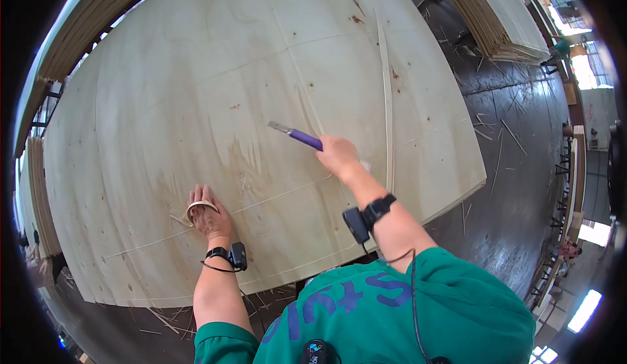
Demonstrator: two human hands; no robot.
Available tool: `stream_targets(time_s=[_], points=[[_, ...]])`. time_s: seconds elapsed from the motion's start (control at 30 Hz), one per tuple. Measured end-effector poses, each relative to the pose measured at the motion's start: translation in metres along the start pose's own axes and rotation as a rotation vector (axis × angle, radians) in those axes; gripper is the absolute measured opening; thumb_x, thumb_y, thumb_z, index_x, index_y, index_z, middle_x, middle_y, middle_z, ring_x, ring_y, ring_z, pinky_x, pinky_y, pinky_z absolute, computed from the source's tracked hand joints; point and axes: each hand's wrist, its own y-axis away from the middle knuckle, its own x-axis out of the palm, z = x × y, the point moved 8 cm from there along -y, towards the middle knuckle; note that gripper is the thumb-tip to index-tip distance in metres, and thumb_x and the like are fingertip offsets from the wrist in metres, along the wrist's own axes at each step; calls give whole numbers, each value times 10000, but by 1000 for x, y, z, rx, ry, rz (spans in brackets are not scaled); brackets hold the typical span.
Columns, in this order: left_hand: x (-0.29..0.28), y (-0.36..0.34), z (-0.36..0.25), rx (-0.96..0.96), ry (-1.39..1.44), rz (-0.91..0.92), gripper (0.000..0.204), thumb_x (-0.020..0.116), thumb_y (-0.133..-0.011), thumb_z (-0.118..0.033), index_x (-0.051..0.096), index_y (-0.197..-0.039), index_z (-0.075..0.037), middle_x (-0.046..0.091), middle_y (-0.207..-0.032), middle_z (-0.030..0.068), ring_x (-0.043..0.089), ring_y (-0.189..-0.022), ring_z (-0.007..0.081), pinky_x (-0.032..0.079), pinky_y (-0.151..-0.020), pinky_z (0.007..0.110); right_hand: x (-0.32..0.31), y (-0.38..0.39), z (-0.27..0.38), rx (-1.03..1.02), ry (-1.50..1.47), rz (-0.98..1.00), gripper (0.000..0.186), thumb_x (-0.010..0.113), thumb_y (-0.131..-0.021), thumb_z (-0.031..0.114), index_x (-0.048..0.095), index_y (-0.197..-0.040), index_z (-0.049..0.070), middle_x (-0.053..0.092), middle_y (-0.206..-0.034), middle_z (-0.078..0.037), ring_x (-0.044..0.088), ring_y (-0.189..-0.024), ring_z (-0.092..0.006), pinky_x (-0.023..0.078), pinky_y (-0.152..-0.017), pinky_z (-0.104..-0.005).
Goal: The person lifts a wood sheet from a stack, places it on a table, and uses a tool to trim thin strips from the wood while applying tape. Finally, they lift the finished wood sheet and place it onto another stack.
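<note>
A large pale veneer sheet (176, 109), on top of a stack, spreads out before me. My right hand (338, 153) is closed round the purple handle of a utility knife (302, 137). The knife's metal end points left and away from me, over the middle of the sheet. Near the sheet's near left part, my left hand (210, 220) lies flat, fingers stretched forward. A narrow cream-coloured band (206, 204) curves across the back of its fingers; its ends are hard to make out. A long thin wood strip (386, 96) lies on the sheet to the right of my right hand.
More stacks of veneer stand at the far left (81, 21) and far right (493, 17). Wood slivers (513, 135) litter the dark floor (529, 161) on the right, with more scraps below the near edge. A person (569, 251) shows small at the far right.
</note>
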Motion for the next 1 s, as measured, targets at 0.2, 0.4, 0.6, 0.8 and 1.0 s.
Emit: stream_targets(time_s=[0.2, 0.4, 0.6, 0.8, 1.0], points=[[-2, 0, -5, 14, 13, -33, 435, 594, -884, -140, 570, -1317, -113, 536, -1402, 130, 443, -1335, 363, 340, -1104, 483, -37, 26, -18, 265, -194, -392, 387, 651, -889, 417, 690, -905, 33, 697, -845, -226, 684, -815, -394, 531, -754, -500], [-4, 1, 0, 17, 26, -57, 424, 590, -891, -149, 574, -1313, -118, 537, -1401, 126, 441, -1338, 359, 337, -1107, 483, -38, 8, -20, 264, -65, -295, 423, 666, -871, 460, 700, -889, 39, 706, -810, -197, 687, -803, -383, 536, -746, -487], [-1, -1, -5, 11, 25, -34, 416, 583, -901, -156, 571, -1315, -112, 532, -1408, 120, 438, -1342, 358, 332, -1112, 481, -25, -15, -20, 181, -180, 9, 359, 656, -838, 440, 717, -844, 87, 709, -776, -136, 688, -773, -345, 535, -713, -459], [-6, -3, -2, 20, 23, -53, 422, 589, -896, -139, 567, -1316, -108, 525, -1413, 125, 438, -1340, 363, 339, -1107, 485, -57, 2, 56, 6, -300, -181, 274, 639, -829, 365, 709, -840, 101, 685, -752, -141, 675, -723, -336, 527, -667, -443], [-9, -5, -7, 31, 71, -42, 427, 629, -862, -98, 576, -1286, -102, 536, -1388, 154, 454, -1318, 382, 356, -1095, 508, -81, 17, 110, -174, -387, -303, 201, 648, -829, 279, 669, -795, 83, 648, -722, -169, 641, -672, -371, 517, -635, -451]])
